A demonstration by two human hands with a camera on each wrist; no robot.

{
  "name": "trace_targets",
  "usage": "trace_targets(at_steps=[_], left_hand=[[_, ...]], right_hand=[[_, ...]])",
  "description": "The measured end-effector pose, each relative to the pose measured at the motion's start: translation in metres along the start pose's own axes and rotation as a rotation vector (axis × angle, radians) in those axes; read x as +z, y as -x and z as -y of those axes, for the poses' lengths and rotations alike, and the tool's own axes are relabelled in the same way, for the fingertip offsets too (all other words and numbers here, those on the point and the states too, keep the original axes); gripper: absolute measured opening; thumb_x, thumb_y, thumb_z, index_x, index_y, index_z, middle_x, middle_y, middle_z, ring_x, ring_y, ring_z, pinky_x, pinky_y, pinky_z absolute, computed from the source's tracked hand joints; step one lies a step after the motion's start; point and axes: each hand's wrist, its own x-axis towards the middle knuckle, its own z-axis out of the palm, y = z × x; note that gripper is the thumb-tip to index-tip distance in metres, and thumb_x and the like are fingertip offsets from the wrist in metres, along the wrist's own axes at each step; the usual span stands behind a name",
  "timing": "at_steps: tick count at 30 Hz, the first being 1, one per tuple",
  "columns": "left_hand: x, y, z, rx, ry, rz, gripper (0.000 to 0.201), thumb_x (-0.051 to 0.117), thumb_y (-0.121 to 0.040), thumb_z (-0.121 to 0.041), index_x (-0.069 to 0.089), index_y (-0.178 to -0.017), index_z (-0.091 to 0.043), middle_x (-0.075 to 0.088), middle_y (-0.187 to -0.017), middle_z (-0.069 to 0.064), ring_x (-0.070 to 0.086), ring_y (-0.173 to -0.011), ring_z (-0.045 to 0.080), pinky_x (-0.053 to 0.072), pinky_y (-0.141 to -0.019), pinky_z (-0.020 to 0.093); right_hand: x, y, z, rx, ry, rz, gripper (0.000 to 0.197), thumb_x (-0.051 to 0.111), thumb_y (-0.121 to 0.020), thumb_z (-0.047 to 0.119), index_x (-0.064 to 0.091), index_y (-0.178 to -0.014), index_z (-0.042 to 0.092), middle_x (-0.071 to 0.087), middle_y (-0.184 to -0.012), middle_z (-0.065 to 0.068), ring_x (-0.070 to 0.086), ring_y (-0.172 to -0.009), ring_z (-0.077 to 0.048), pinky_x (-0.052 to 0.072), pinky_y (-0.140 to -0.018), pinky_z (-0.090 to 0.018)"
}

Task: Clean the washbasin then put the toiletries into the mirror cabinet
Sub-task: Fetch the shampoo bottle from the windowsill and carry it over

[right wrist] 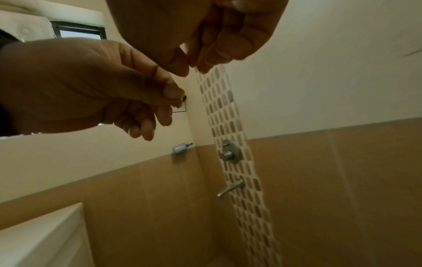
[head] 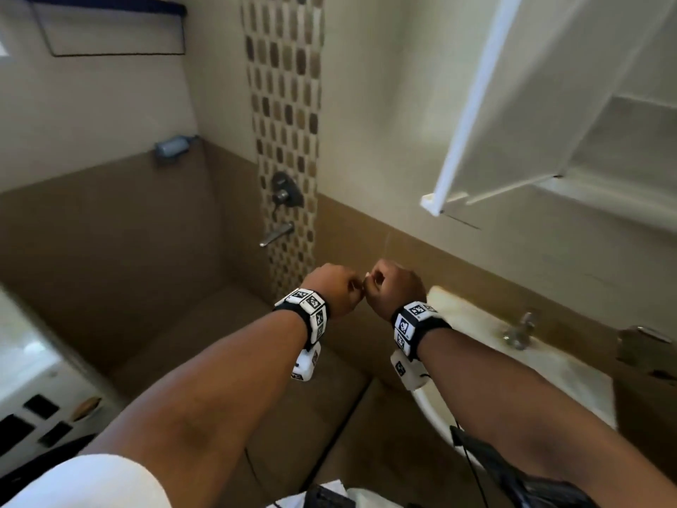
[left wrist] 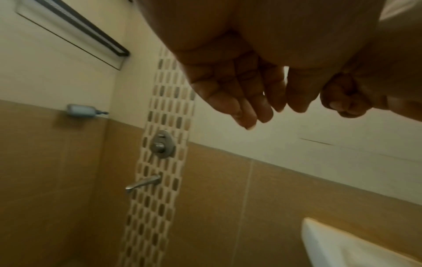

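Both hands were raised side by side in front of the tiled wall, knuckles nearly touching. In the head view the left hand showed curled fingers and the right hand was drawn into a loose fist, fingertips of the two meeting between them. From the right wrist camera the left hand's thumb pressed against its forefinger as if pinching, yet nothing could be made out between them, and the other fingers hung loosely bent. The right hand's fingers curled downward with the tips close together; whether they held anything could not be told. The left wrist view showed the left fingers loosely extended and the right hand bunched beside them.

The washbasin sat low on the right, below the right forearm, white with yellowish staining on its rim, and its tap stood at the back edge. Above it the mirror cabinet hung with its door swung open, the shelves inside pale and blurred. No toiletries could be picked out near the basin.

On the wall behind the hands ran a mosaic strip with a shower mixer and a spout under it. A blue-grey bottle lay on the ledge to the left.
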Motion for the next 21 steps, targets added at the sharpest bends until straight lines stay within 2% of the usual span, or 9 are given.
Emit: trace_targets(at_steps=[2,6,9,11,14,21], left_hand=[[-0.017,0.015,0.045,-0.072,0.008,-0.021,0.024,0.053,-0.081,-0.043,0.072,-0.089,-0.030,0.072,-0.084,-0.004,0.067,-0.077,0.024,0.059,-0.071,0.036],[-0.044,0.041,0.105,-0.229,0.063,-0.088,0.014,0.062,-0.080,-0.037,0.072,-0.090,-0.038,0.073,-0.089,-0.004,0.068,-0.079,0.024,0.059,-0.073,0.035],[-0.066,0.057,0.148,-0.320,0.075,-0.153,0.019,0.062,-0.082,-0.037,0.073,-0.098,-0.037,0.073,-0.094,-0.002,0.068,-0.084,0.025,0.059,-0.077,0.036],[-0.080,0.063,0.175,-0.371,0.066,-0.201,0.025,0.059,-0.081,-0.041,0.071,-0.102,-0.036,0.073,-0.096,-0.001,0.068,-0.087,0.027,0.059,-0.079,0.038],[-0.103,0.068,0.213,-0.440,0.074,-0.269,0.027,0.060,-0.081,-0.045,0.070,-0.104,-0.035,0.073,-0.095,-0.003,0.068,-0.087,0.025,0.059,-0.079,0.036],[-0.156,0.046,0.301,-0.591,0.068,-0.451,0.023,0.060,-0.078,-0.047,0.070,-0.095,-0.036,0.071,-0.084,-0.010,0.067,-0.077,0.017,0.060,-0.074,0.035]], right_hand=[[0.026,-0.009,0.043,-0.021,-0.049,0.023,0.021,0.060,-0.083,0.035,0.055,-0.075,0.017,0.061,-0.074,0.000,0.056,-0.068,-0.028,0.046,-0.059,-0.032],[0.061,-0.028,0.104,-0.069,-0.168,0.046,0.019,0.064,-0.083,0.029,0.057,-0.071,0.016,0.060,-0.071,0.000,0.050,-0.065,-0.021,0.037,-0.059,-0.027],[0.082,-0.048,0.150,-0.139,-0.148,0.114,0.021,0.061,-0.083,0.033,0.054,-0.070,0.018,0.056,-0.066,0.005,0.052,-0.064,-0.021,0.043,-0.061,-0.029],[0.097,-0.066,0.177,-0.189,-0.153,0.133,0.021,0.060,-0.084,0.036,0.055,-0.072,0.019,0.060,-0.071,0.005,0.056,-0.067,-0.021,0.046,-0.063,-0.030],[0.120,-0.094,0.216,-0.236,-0.183,0.154,0.022,0.057,-0.085,0.040,0.057,-0.075,0.020,0.063,-0.076,0.006,0.059,-0.070,-0.018,0.051,-0.066,-0.031],[0.191,-0.173,0.297,-0.366,-0.282,0.177,0.022,0.059,-0.085,0.038,0.058,-0.075,0.019,0.061,-0.075,0.005,0.059,-0.071,-0.019,0.050,-0.067,-0.031]])
